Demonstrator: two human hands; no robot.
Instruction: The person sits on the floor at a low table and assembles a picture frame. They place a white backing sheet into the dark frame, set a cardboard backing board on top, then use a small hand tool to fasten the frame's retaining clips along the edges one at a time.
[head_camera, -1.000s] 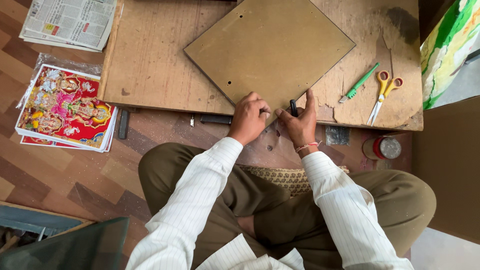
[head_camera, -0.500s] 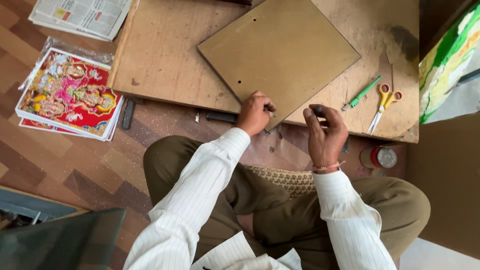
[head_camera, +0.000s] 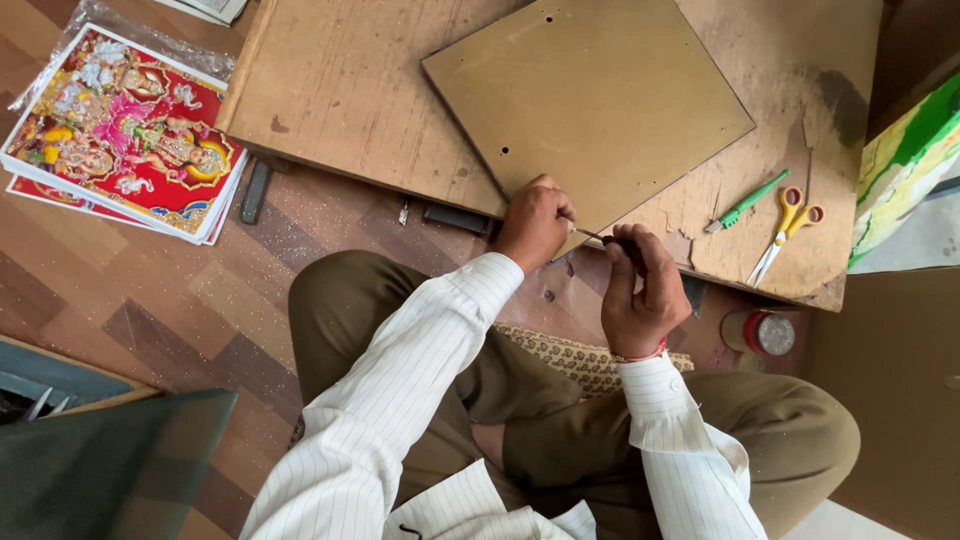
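Observation:
A square brown backing board (head_camera: 590, 105) lies tilted on a low wooden work table (head_camera: 350, 90). My left hand (head_camera: 532, 222) pinches the board's near corner at the table's front edge. My right hand (head_camera: 640, 290) is closed around a thin dark-handled tool (head_camera: 600, 238). The tool's metal tip points left at the same corner, just by my left fingers. Both sleeves are white with thin stripes.
A green-handled tool (head_camera: 745, 202) and yellow-and-orange scissors (head_camera: 785, 225) lie on the table at right. A stack of colourful printed pictures (head_camera: 120, 135) lies on the floor at left. A small round tin (head_camera: 765, 332) stands by my right knee. A dark bar (head_camera: 254, 191) lies under the table edge.
The view has shifted closer. My right hand came off the board's corner, drew back and now brings the thin tool's tip to that corner. My left hand stays there.

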